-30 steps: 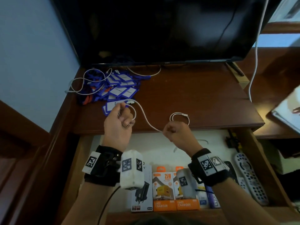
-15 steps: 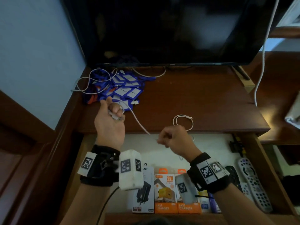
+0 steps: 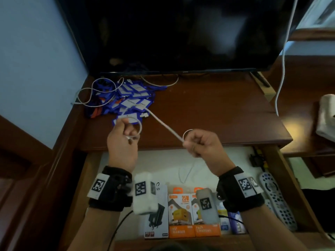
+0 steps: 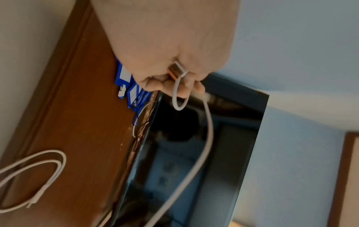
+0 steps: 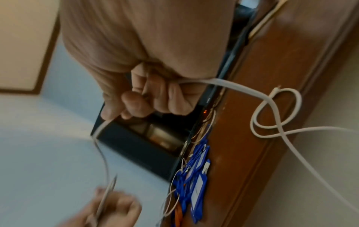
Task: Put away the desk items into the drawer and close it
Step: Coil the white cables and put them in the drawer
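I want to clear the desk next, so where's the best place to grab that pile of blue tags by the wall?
Gather the blue tags from above at the heap's middle, scooping in from the desk's front edge. They lie flat and overlapped, so a pinch takes few. A white cable loops over their left side; lift it off first.

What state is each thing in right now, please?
Drawer: open, holding boxes and remotes.
White cable: stretched between both hands, partly coiled.
Left hand: grips the coiled end.
Right hand: grips the cable.
Blue tags: piled on the desk.
Screen: dark.
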`<state>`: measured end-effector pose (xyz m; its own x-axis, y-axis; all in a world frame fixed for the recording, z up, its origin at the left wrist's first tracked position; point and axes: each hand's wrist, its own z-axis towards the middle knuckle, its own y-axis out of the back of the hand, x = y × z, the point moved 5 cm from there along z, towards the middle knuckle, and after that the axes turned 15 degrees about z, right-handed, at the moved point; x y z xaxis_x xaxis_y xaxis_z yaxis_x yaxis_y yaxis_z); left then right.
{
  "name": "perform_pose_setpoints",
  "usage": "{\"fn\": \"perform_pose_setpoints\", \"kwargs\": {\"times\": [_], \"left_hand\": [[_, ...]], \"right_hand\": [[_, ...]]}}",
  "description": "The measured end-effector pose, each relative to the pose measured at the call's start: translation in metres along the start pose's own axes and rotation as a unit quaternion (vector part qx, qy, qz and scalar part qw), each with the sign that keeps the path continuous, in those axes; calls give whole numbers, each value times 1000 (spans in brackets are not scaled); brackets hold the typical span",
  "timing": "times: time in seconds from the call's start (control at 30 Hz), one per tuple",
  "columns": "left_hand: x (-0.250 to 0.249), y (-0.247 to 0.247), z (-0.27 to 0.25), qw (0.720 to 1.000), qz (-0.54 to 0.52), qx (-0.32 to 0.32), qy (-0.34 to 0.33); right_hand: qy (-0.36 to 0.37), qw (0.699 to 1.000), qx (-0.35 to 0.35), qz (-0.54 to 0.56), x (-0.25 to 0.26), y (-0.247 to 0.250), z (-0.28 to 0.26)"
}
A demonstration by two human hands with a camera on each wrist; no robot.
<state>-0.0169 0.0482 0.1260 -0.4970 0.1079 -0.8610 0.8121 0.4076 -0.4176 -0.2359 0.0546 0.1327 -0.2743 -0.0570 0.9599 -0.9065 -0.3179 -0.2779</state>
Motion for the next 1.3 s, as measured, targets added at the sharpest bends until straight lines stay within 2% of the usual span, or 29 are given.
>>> {"fn": "perform_pose_setpoints", "kwargs": {"times": [0.07, 0.13, 0.27, 0.33, 0.43, 0.53, 0.67, 0.73, 0.93, 1.13, 1.23, 1.3], "left_hand": [[-9, 9, 6, 998, -55, 11, 3], [-17, 10, 7, 996, -83, 27, -2], [-21, -5, -2, 999, -41, 30, -12], [-23, -12, -6, 999, 19, 16, -31], [-29, -17, -11, 978, 183, -7, -97], [-28, -18, -12, 954, 273, -9, -125], [-11, -12, -9, 901, 409, 5, -145], [-1, -10, -8, 882, 448, 30, -139], [18, -16, -12, 877, 449, 130, -112], [25, -30, -21, 871, 427, 233, -69], [29, -32, -25, 871, 417, 256, -46], [33, -32, -25, 881, 392, 264, -24]], "right_hand": [[25, 997, -71, 10, 2, 22, -1], [42, 990, -129, -29, 1, 38, -2], [41, 960, -231, -156, -10, 49, -1], [21, 949, -205, -241, -16, 39, 2], [-57, 949, -53, -307, -30, 14, 8], [-101, 947, 78, -295, -34, -8, 7], [-79, 958, 143, -236, -21, -26, 5], [-70, 963, 153, -208, -12, -29, 4], [-23, 981, 139, -132, 13, -24, 5], [49, 994, 22, -91, 34, 1, 11], [60, 992, -35, -107, 34, 11, 14], [72, 988, -64, -121, 33, 16, 15]]}}
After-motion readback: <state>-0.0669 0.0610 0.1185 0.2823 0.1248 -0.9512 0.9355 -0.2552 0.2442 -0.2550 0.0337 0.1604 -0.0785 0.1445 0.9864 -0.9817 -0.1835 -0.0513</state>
